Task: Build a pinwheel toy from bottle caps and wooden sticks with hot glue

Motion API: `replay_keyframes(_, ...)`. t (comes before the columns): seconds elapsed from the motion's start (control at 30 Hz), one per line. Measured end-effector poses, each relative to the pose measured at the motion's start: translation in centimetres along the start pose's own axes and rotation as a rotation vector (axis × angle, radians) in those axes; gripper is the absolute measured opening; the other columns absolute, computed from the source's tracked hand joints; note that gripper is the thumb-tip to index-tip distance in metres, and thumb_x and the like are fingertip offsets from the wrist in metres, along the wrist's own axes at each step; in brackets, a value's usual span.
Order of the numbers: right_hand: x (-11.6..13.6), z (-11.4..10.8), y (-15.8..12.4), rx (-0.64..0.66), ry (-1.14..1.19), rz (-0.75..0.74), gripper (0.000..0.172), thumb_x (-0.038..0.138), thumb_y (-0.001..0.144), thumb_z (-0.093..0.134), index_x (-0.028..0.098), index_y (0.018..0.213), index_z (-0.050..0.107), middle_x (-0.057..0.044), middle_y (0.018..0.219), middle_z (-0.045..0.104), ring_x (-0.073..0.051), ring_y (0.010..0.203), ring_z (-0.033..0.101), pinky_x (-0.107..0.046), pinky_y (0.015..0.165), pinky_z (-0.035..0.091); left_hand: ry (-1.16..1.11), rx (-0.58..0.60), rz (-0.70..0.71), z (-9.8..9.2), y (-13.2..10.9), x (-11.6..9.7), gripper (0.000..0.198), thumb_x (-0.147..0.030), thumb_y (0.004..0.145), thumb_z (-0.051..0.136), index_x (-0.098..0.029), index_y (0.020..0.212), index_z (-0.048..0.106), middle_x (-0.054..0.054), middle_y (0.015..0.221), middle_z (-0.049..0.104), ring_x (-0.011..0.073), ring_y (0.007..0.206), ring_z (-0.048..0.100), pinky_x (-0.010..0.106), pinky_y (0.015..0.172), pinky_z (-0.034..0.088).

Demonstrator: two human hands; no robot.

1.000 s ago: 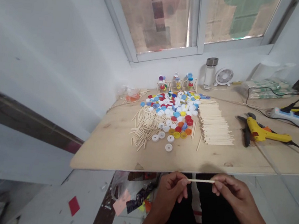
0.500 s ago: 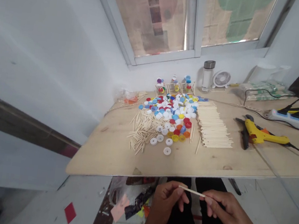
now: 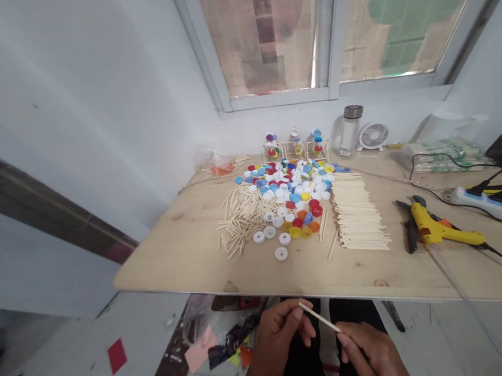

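Note:
A thin pale wooden stick (image 3: pixel 320 318) spans the gap between my hands, in front of the table's edge and above my lap. My left hand (image 3: pixel 282 326) pinches its left end between thumb and fingers. The other end is gripped by my right hand (image 3: pixel 366 351), slightly lower, so the stick slopes down to the right. On the table lie a heap of short sticks (image 3: pixel 244 221), a pile of coloured bottle caps (image 3: pixel 291 181) and a neat row of longer sticks (image 3: pixel 360 213).
A yellow glue gun (image 3: pixel 442 227) lies at the right, beside a white power strip (image 3: pixel 491 202) with cables. Along the wall stand small stick-and-cap models (image 3: pixel 297 148), a glass bottle (image 3: pixel 350 132) and a small fan (image 3: pixel 373 136). Scraps (image 3: pixel 231 347) and bags lie on the floor under the table.
The stick tilts more steeply, its left end a little higher and its right end lower. Both hands still hold it; the view has shifted slightly.

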State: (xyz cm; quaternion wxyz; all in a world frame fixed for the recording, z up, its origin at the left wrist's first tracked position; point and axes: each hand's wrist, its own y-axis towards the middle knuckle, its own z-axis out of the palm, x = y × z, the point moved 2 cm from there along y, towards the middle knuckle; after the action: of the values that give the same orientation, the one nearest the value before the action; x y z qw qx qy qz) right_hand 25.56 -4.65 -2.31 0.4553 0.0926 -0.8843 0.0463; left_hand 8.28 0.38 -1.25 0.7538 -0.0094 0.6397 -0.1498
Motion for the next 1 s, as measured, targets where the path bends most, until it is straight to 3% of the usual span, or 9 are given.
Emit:
replay_keyframes(0.13,0.4,0.3,-0.2,-0.020,-0.032,-0.038,0.035,0.035,0.098,0.033,0.021,0.082,0.060,-0.002,0.069,0.060,-0.015,0.067,0.053,-0.026,0.065,0.037,-0.020,-0.023,0.001,0.2,0.0,0.0,0.028,-0.037,0.084,0.057,-0.012,0.088,0.069,0.002,0.057,0.064,0.0095,0.047,0.051,0.022,0.052,0.040)
replay_keyframes(0.37,0.7,0.7,-0.2,-0.030,0.097,0.038,0.038,0.040,0.097,0.036,0.019,0.074,0.058,-0.002,0.069,0.059,-0.014,0.067,0.054,-0.025,0.065,0.037,-0.015,-0.053,0.033,0.6,0.0,-0.4,0.027,-0.037,0.084,0.057,-0.012,0.084,0.068,0.000,0.052,0.061,0.0093,0.046,0.050,0.021,0.052,0.039)
replay_keyframes(0.53,0.8,0.9,0.2,0.020,0.382,0.171,0.048,0.051,0.094,0.037,0.018,0.064,0.054,0.000,0.058,0.055,-0.011,0.056,0.050,-0.023,0.056,0.036,-0.013,-0.052,0.053,0.7,0.4,-0.9,0.026,-0.037,0.082,0.058,-0.013,0.081,0.067,-0.001,0.051,0.059,0.0097,0.046,0.049,0.021,0.051,0.039)
replay_keyframes(0.7,0.3,1.6,0.5,0.064,0.705,0.306,0.045,0.057,0.087,0.048,0.015,0.080,0.062,0.003,0.049,0.052,-0.009,0.044,0.044,-0.022,0.048,0.033,0.002,-0.060,0.058,0.9,0.7,-1.4,0.027,-0.039,0.080,0.059,-0.013,0.079,0.067,-0.001,0.049,0.058,0.0102,0.045,0.048,0.022,0.050,0.039)
replay_keyframes(1.0,0.1,3.7,0.4,0.086,1.351,0.387,0.029,0.042,0.083,0.062,0.014,0.075,0.063,0.007,0.040,0.038,-0.006,0.041,0.032,-0.023,0.049,0.027,0.000,-0.034,0.072,1.1,1.4,-1.5,0.027,-0.039,0.079,0.059,-0.014,0.074,0.067,-0.002,0.048,0.056,0.0101,0.044,0.048,0.022,0.050,0.038)
